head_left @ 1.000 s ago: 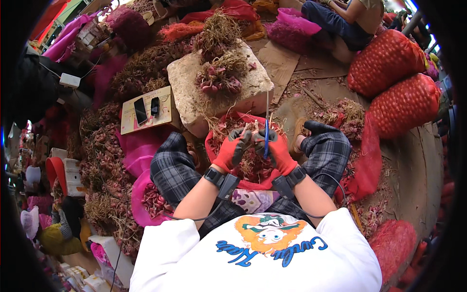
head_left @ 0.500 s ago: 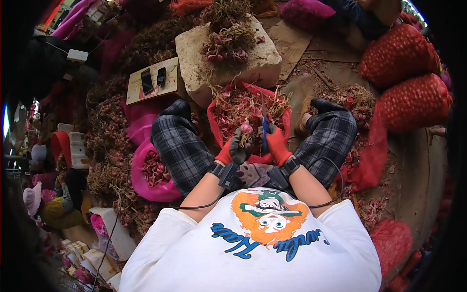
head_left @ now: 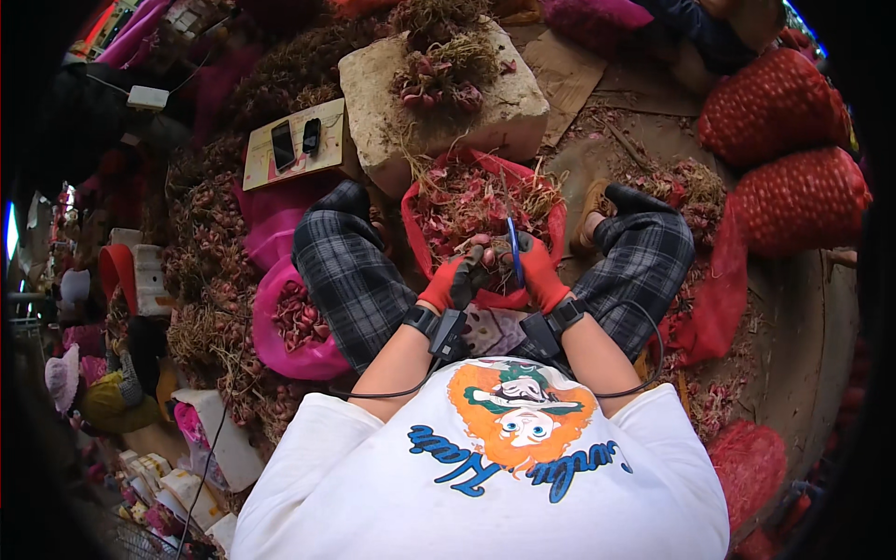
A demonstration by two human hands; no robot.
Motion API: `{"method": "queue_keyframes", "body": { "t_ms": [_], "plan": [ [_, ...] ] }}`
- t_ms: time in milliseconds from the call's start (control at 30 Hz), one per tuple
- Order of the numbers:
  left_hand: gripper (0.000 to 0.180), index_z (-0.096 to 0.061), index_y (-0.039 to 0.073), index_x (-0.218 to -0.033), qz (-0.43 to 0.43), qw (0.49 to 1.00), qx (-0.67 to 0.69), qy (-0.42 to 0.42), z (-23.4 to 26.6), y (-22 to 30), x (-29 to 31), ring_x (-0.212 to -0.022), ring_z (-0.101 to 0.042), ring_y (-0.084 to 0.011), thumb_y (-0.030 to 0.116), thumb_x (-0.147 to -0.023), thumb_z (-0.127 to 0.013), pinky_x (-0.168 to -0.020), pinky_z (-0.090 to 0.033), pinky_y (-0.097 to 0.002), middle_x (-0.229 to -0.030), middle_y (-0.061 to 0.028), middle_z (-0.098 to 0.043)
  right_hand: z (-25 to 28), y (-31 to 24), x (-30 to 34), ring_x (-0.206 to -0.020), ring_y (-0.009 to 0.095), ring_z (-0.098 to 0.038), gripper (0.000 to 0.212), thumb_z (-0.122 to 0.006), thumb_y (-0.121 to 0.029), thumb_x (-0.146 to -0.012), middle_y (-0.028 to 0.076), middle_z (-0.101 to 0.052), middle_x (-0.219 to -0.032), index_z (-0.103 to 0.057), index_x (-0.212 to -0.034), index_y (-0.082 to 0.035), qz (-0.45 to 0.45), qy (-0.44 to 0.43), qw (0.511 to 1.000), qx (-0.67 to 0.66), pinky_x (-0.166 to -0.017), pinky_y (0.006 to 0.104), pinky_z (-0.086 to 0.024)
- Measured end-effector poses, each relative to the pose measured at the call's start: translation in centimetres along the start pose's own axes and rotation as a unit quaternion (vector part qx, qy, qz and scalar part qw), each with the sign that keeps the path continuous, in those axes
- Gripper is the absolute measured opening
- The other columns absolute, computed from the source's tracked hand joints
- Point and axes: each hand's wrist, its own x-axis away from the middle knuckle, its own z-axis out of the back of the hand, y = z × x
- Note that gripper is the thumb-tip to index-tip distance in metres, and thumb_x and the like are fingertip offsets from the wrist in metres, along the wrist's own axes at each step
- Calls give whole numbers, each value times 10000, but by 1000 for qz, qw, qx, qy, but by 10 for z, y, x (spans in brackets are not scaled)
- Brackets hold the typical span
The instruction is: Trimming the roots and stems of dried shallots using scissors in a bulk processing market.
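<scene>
My left hand [head_left: 454, 282], in a red and dark grey glove, is closed with a shallot [head_left: 487, 254] at its fingertips. Wearing a matching glove, my right hand [head_left: 541, 274] grips blue-handled scissors [head_left: 514, 250]. Their thin blades point away from me, over the heap of loose skins. Both hands hover close together at the near side of an open red bag [head_left: 411, 229] between my knees. Dry skins and stems [head_left: 457, 201] fill that bag. Whether the blades are apart is too small to tell.
Beyond the bag stands a pale foam block [head_left: 373, 93] bearing bunched shallots [head_left: 439, 84]. A box [head_left: 257, 168] with a phone [head_left: 283, 147] is left of it. A pink bag [head_left: 271, 355] of shallots sits by my left knee. Full red net sacks [head_left: 793, 201] lie right.
The shallot at my left fingertips has dropped lower and nearer the scissors, and my left hand has turned slightly toward my right. The scissors are still in my right hand.
</scene>
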Motion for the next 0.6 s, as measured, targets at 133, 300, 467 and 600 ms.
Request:
{"method": "queue_keyframes", "body": {
  "t_ms": [133,300,467,600],
  "plan": [
    [348,-436,140,-1195,74,987,35,140,-45,38,7,-552,-392,-54,371,-935,-434,-478,-309,-181,-841,26,-537,24,3,-6,-660,76,-540,255,-613,-63,-708,1,-585,-776,-587,-957,-17,-36,1,999,37,-587,222,-440],
    [401,-450,125,-1178,55,996,-66,14,-26,43,6,-613,-433,-67,425,-911,-449,-545,-362,-195,-847,-3,-529,16,-13,0,-759,154,-596,336,-649,-142,-736,85,-635,-873,-578,-1040,-19,139,7,946,294,-687,284,-474],
    [434,-438,92,-1202,2,989,12,148,-14,36,3,-642,-454,-75,415,-911,-437,-587,-392,-199,-925,-32,-553,16,-44,1,-818,187,-608,365,-679,-162,-730,102,-635,-917,-578,-1059,-39,147,-49,941,300,-750,306,-473],
    [455,-435,65,-1228,41,996,-47,-63,-28,42,4,-793,-526,-111,394,-914,-444,-675,-439,-202,-1091,-84,-550,20,-51,-3,-848,196,-611,385,-722,-178,-707,104,-632,-928,-583,-1039,-40,180,-144,915,330,-765,319,-468]
  ]
}}
